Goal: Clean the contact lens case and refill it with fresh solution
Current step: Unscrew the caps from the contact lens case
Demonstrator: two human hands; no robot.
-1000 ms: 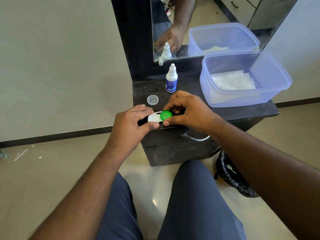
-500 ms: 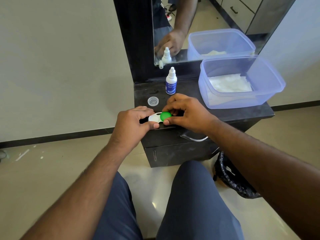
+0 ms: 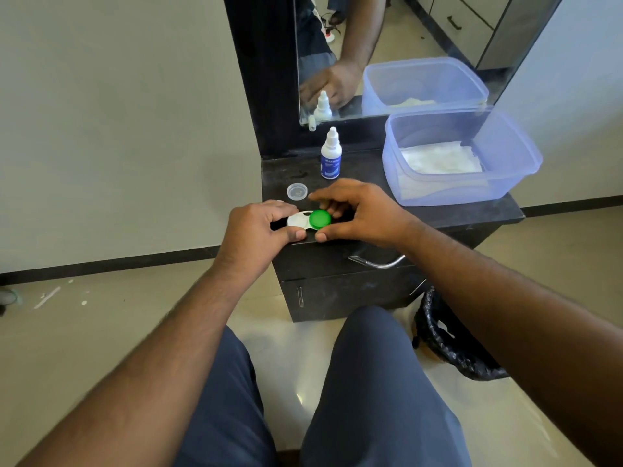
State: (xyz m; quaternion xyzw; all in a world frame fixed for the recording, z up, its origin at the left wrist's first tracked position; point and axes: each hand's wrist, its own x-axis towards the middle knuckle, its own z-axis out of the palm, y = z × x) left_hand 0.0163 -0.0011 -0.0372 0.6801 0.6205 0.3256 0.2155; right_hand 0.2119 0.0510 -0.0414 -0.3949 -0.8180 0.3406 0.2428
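Observation:
A white contact lens case lies at the front edge of the black cabinet top. A green cap sits on its right well. My left hand grips the case's left end between thumb and fingers. Around the green cap curl the fingers of my right hand, its thumb just below the cap and its index finger stretched out above. The solution bottle, white with a blue label, stands upright behind the hands. A small clear cap lies on the top between bottle and case.
A translucent blue tub holding white tissue fills the cabinet's right side. A mirror rises behind. A drawer handle sticks out below the hands. A black bin stands on the floor beside my right knee.
My right hand's fingers have loosened and spread around the green cap, the index finger now stretched out. The left hand holds the case in the same spot.

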